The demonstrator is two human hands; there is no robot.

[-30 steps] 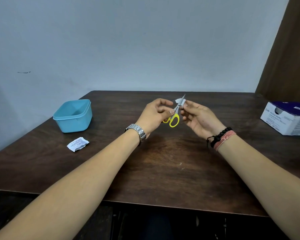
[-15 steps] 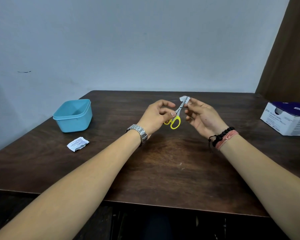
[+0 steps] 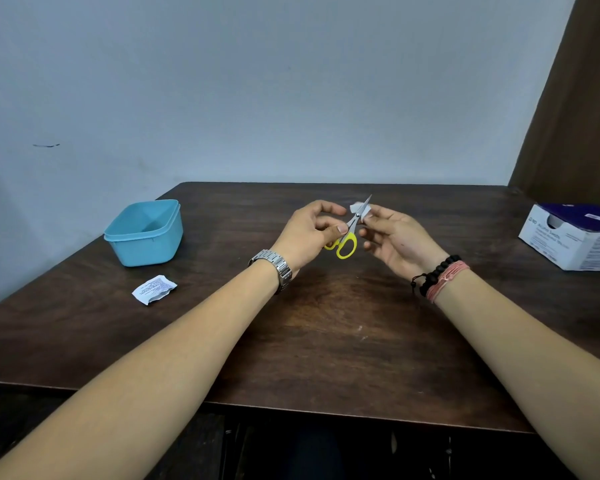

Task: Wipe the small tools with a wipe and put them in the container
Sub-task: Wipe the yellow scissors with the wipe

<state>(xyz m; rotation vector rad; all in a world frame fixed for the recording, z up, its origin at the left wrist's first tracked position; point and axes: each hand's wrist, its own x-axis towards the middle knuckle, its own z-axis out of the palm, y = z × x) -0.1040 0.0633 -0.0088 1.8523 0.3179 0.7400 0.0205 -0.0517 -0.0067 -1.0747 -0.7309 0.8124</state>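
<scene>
1. While our left hand (image 3: 307,233) pinched the yellow-handled scissors (image 3: 350,233) just above the finger loops, our right hand (image 3: 397,237) pinched the white wipe (image 3: 358,208) against the blades, both held in the air above the middle of the table (image 3: 326,341).
2. The left index finger stood free above the pinch; the right thumb and forefinger pressed the wipe to the steel, and the other right fingers hung loosely curled.
3. We judged the scissors light, stiff and slick on the metal, with a sharp tip pointing up and away; the plastic loops looked the safest place to hold them.
4. The wipe seemed thin, soft and likely damp, apt to tear or snag on the point.
5. The blue container (image 3: 144,233) stood open near the table's left edge, well apart from the hands, and it appeared to hold nothing.
6. A torn wipe sachet (image 3: 154,289) lay just in front of the container, and a white and purple box (image 3: 575,237) sat at the right edge.
7. Bare wood lay between hands and container, so we judged the path left unobstructed.
</scene>
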